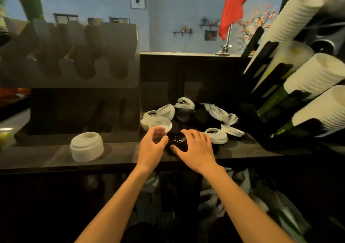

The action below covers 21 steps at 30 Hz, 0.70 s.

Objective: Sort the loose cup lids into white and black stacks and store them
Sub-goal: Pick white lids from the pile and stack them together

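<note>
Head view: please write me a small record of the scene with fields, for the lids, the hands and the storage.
white stack: upright on the counter, left of both hands
black lids: low dark pile between the hands
loose lids: mixed white and black heap behind the hands
left hand: curved at the black lids' left side, grip unclear
right hand: fingers spread over their right side, grip unclear
lid holder: dark slotted rack, behind the white stack
</note>
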{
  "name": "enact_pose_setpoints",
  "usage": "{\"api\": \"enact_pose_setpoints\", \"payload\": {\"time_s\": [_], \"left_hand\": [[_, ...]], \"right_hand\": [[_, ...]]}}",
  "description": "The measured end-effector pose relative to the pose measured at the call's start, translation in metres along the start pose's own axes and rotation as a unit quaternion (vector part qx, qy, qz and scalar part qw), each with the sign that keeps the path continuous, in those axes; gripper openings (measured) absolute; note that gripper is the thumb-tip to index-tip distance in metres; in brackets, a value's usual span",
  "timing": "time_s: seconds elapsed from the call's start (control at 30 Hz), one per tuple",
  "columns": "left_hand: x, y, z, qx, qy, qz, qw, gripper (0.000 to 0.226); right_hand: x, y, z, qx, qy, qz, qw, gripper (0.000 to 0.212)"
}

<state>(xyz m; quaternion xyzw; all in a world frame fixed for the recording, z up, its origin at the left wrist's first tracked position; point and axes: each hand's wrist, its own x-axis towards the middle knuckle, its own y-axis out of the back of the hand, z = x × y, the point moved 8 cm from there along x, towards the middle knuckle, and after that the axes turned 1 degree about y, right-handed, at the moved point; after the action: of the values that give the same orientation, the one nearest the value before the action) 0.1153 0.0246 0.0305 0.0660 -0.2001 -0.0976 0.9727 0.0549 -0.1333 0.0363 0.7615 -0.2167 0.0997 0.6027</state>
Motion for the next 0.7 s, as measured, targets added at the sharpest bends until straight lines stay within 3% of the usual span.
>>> {"api": "enact_pose_setpoints", "payload": {"time_s": [0.17, 0.3, 0.4, 0.47, 0.53, 0.63, 0.7], "left_hand": [[-0.004, -0.011, -0.011, 0.1, -0.009, 0.013, 0.995, 0.02], [-0.006, -0.005, -0.008, 0.109, -0.038, 0.035, 0.993, 0.017], [-0.007, 0.0, -0.005, 0.11, -0.052, 0.056, 0.991, 0.018], [-0.008, -0.002, -0.003, 0.131, -0.069, 0.042, 0.988, 0.022], [-0.009, -0.008, -0.001, 0.17, -0.096, 0.022, 0.981, 0.026], [-0.011, -0.006, 0.006, 0.21, -0.127, 0.061, 0.967, 0.026], [-0.011, 0.003, 0.005, 0.253, -0.112, 0.108, 0.955, 0.028]], "right_hand": [[-0.004, -0.019, 0.008, -0.048, 0.032, -0.05, 0.997, 0.069], [0.0, -0.017, 0.012, 0.046, 0.065, -0.01, 0.997, 0.07], [0.005, -0.018, 0.014, 0.102, 0.084, -0.041, 0.99, 0.077], [0.008, -0.019, 0.015, 0.149, 0.088, -0.072, 0.982, 0.083], [0.009, -0.01, 0.018, 0.193, 0.096, -0.041, 0.976, 0.081], [0.005, 0.001, 0.032, 0.16, 0.095, 0.01, 0.983, 0.068], [0.001, -0.005, 0.043, 0.106, 0.082, -0.027, 0.991, 0.066]]}}
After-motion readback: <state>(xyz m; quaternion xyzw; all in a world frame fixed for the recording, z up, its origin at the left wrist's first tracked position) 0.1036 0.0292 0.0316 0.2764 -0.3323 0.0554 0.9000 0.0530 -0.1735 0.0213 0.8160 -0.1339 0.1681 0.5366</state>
